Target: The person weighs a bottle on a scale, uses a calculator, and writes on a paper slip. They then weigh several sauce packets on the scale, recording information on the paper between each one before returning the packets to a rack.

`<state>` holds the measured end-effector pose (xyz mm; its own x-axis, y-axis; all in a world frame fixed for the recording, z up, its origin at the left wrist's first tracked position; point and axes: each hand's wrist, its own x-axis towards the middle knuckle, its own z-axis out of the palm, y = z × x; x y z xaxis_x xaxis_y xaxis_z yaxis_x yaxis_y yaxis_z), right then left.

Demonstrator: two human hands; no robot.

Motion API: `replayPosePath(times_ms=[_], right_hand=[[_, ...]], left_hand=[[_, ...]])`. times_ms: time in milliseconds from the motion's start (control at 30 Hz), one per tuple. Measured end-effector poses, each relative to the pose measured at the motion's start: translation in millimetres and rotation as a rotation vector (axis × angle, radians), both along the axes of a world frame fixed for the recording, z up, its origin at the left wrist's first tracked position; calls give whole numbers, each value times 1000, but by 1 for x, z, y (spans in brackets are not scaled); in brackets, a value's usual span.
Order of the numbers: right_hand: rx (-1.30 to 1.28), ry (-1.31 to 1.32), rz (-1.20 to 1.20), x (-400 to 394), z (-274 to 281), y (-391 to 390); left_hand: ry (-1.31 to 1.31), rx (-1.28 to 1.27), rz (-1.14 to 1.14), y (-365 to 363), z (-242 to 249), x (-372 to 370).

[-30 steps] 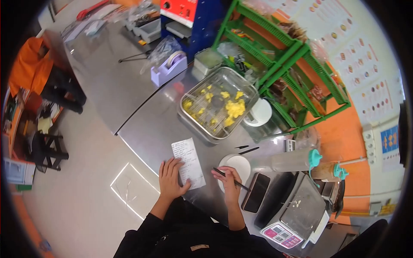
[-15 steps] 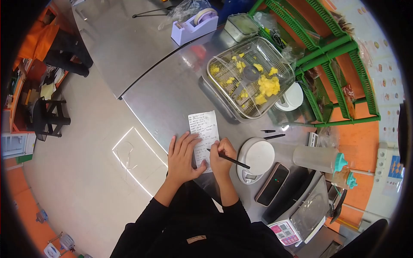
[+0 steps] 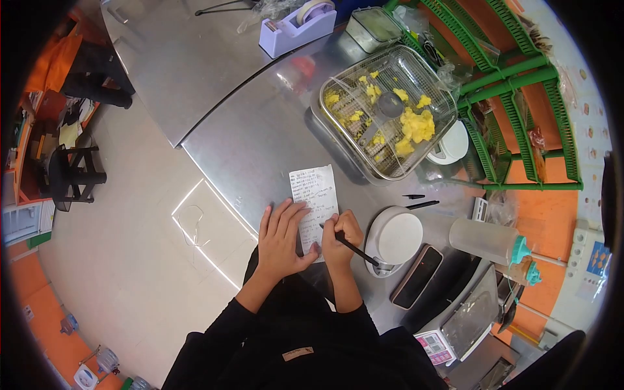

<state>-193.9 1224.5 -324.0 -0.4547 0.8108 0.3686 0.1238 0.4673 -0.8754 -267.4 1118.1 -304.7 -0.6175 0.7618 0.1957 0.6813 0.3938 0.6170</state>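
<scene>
A narrow sheet of white paper [image 3: 313, 182] covered in handwriting lies on the steel table's near edge. Fingers spread, my left hand [image 3: 281, 239] lies flat over the paper's left side. My right hand [image 3: 342, 239] grips a black pen [image 3: 356, 249] with its tip at the lower part of the sheet. The pen's back end reaches over a round white kitchen scale [image 3: 398, 237]. Beside that scale lies a dark-screened phone [image 3: 417, 277]. Two dark pens or pen parts, including a long black one [image 3: 422, 204], rest beyond the scale.
A wire-mesh basket [image 3: 448, 117] with yellow pieces sits in a clear container. Behind are a lilac tape dispenser [image 3: 296, 31] and green racks [image 3: 507, 84]. To the right stand a squeeze bottle [image 3: 481, 239] and a larger scale [image 3: 478, 312]. Someone in orange [image 3: 58, 62] is far left.
The pen in my right hand has tilted, its back end swinging toward me. The phone's screen, lit with small marks before, is dark. The whole view has shifted slightly.
</scene>
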Motion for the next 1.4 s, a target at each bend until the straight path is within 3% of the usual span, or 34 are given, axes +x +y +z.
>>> replayPosePath(times_ms=[1400], right_hand=[[-51,3,-13,10,-3,-2]], left_hand=[[4,-9,5,3,-3,1]])
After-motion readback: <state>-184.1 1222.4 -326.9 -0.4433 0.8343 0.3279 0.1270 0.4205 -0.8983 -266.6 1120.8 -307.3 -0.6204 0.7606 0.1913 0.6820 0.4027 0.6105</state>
